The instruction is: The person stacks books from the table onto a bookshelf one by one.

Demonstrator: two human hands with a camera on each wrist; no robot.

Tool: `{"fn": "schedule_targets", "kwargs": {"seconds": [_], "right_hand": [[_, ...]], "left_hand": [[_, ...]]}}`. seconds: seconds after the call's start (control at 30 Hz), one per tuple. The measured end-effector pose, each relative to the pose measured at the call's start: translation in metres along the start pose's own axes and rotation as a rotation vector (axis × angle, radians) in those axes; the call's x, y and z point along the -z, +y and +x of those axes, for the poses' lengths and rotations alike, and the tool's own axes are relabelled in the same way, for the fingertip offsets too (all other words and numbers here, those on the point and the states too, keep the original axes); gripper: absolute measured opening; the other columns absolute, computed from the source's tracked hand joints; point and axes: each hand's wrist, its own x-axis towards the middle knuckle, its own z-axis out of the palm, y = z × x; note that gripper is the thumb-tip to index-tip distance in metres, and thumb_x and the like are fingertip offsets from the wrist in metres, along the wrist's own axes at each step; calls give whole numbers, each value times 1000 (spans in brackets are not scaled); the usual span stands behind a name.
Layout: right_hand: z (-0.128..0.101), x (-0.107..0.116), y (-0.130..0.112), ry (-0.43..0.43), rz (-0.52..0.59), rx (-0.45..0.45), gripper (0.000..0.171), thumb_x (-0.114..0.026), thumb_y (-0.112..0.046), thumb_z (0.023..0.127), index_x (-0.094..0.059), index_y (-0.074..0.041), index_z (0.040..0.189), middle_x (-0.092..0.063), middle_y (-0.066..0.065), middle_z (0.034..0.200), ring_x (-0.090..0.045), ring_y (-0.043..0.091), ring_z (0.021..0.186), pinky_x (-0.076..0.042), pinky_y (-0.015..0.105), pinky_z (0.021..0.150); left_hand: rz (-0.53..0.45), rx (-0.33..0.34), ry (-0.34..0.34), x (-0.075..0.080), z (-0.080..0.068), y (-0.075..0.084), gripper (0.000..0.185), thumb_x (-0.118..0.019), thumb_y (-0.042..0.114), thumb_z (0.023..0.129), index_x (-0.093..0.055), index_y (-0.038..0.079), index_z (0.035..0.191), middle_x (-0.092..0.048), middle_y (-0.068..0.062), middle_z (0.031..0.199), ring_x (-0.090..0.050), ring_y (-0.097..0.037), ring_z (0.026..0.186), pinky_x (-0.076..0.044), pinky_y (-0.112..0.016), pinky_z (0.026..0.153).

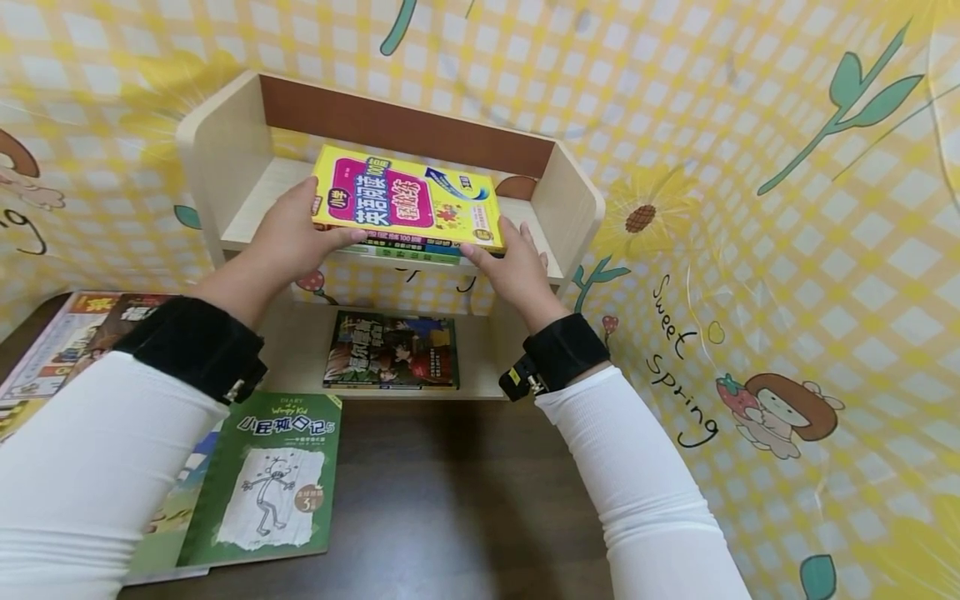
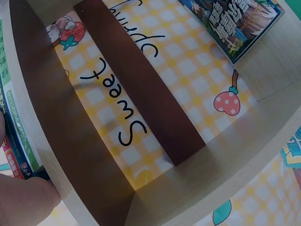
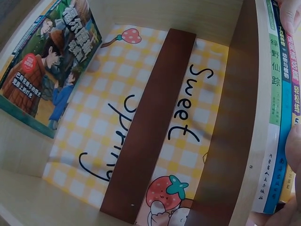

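A short stack of books [image 1: 408, 200] lies flat at the front of the shelf unit's upper board, its top cover yellow with a pink panel. Green and blue spines [image 3: 276, 122] show under the yellow one in the right wrist view. My left hand [image 1: 296, 229] grips the stack's left end, thumb along the front edge. At the opposite end my right hand [image 1: 521, 271] holds it the same way, thumb on the front corner. Most fingers are hidden behind the books. In the left wrist view the left thumb [image 2: 28, 200] lies beside the spines.
Below, a dark-covered comic book [image 1: 393, 350] lies on the lower shelf [image 1: 480, 358]. A green book [image 1: 273, 475] overlaps other books on the dark table [image 1: 420, 500] at left. Wooden side panels [image 1: 573, 204] flank the upper shelf, with a brown back rail [image 1: 405, 112].
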Motion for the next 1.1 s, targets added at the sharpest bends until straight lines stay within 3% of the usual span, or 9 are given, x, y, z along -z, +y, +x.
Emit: {"fn": "schedule_targets", "kwargs": {"seconds": [0.23,0.4,0.63,0.8,0.9,1.0,1.1], "right_hand": [[-1,-3,2,26,16,4,79,-59,-49,91,-21,-20,155,-26,1,159,0,19,149,1,52,118],[-9,-6,7,46,20,29,78,-59,-46,92,-21,-21,155,-23,1,160,0,19,149,-10,48,119],[-30,-5,14,82,-4,185,82,-62,-42,91,-19,-14,155,-15,0,162,3,13,148,-10,39,119],[-58,-9,21,124,-20,358,80,-66,-36,90,-25,-10,153,-18,4,160,-3,16,148,-11,43,119],[-77,-16,27,130,-31,426,78,-68,-33,89,-29,-8,152,-21,6,159,-7,20,148,-13,44,118],[-94,-27,35,114,-15,463,77,-70,-30,88,-32,-5,150,-23,8,158,-11,23,148,-14,44,118],[-110,-41,46,92,-8,469,79,-73,-29,86,-34,-4,149,-24,11,158,-15,27,147,-17,47,117]], "left_hand": [[9,-10,11,-2,-1,0,75,-61,37,93,-25,4,149,-41,-23,138,-42,-37,121,-38,-53,101],[-4,-47,47,-5,-6,-5,80,-63,37,92,-20,4,150,-39,-23,137,-41,-37,122,-38,-53,100],[2,-81,88,-3,-21,-12,92,-70,36,87,-12,11,154,-28,-23,148,-31,-40,133,-31,-59,107],[46,-183,138,-5,-47,-27,96,-76,21,84,-11,7,154,-22,-25,154,-19,-43,141,-19,-60,113],[92,-242,165,-11,-70,-41,99,-78,14,81,-13,5,154,-22,-28,153,-21,-46,140,-18,-61,112],[138,-242,155,-16,-94,-59,98,-79,12,80,-15,1,153,-23,-31,151,-24,-51,136,-21,-64,109],[181,-177,114,-22,-115,-82,96,-77,13,81,-15,-2,152,-24,-36,147,-25,-55,132,-25,-69,103]]}}
